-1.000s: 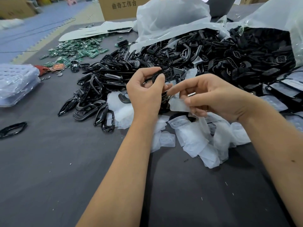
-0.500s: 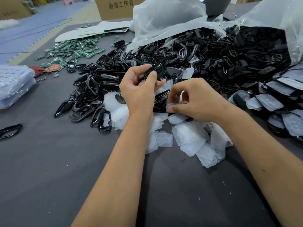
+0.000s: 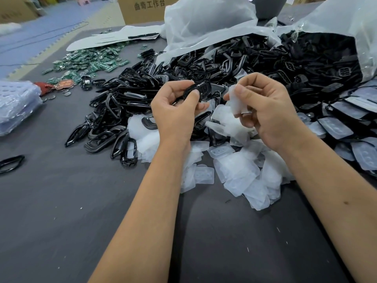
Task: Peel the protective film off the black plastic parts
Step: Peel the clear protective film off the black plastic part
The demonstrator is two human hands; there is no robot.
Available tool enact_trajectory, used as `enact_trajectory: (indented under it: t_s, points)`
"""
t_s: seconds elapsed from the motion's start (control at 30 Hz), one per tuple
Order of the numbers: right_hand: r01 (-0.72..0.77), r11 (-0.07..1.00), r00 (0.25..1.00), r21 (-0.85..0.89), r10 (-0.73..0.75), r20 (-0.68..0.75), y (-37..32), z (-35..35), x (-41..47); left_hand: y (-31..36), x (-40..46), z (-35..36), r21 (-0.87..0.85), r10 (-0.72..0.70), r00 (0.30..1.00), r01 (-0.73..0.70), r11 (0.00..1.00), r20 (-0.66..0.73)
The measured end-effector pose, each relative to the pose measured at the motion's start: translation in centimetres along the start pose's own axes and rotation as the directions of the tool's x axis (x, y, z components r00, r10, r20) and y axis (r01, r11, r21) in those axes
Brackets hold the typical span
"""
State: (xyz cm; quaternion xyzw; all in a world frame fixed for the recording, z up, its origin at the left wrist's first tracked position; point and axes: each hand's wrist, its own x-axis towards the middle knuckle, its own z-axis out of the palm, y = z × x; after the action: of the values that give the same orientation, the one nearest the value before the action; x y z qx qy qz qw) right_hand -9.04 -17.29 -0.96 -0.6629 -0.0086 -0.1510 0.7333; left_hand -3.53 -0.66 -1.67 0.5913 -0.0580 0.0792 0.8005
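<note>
Dark grey tabletop [image 3: 61, 201], heaped with parts. Left hand [image 3: 175, 111] fingers pinch a black plastic part [image 3: 197, 89]; right hand [image 3: 265, 111] fingers now pinch its film [image 3: 236, 103], pulled clear since a moment ago. Peeled films [image 3: 240, 170] lie beneath.

Plastic parts [image 3: 204, 74]: heaped across the far middle of the table [image 3: 61, 201], spilling from a bag [image 3: 336, 27] at its far right.
Peeled films [image 3: 240, 174]: piled in front of the parts, mid-table.
Circuit boards [image 3: 91, 64]: far left.
Box [image 3: 142, 9]: beyond the far edge.
Trays [image 3: 16, 103]: left edge.
</note>
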Motion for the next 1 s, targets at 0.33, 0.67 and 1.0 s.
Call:
enact_trajectory:
  t_s: [0.33,0.67,1.0]
  points:
    - [0.027,1.0,0.998,-0.007,-0.027,-0.059,0.5,0.3,-0.1,-0.1,0.0,0.0,0.031,-0.004,0.997,0.002,1.0,0.082]
    - [0.084,0.996,0.99,0.04,-0.079,-0.118,0.4,0.6,-0.2,-0.7,-0.1,0.1,0.138,0.058,0.979,-0.086,0.987,0.194]
    - [0.159,0.985,0.977,-0.061,-0.166,-0.136,0.7,1.2,-0.2,-0.8,-0.3,0.4,0.082,-0.013,0.963,-0.009,0.997,0.269]
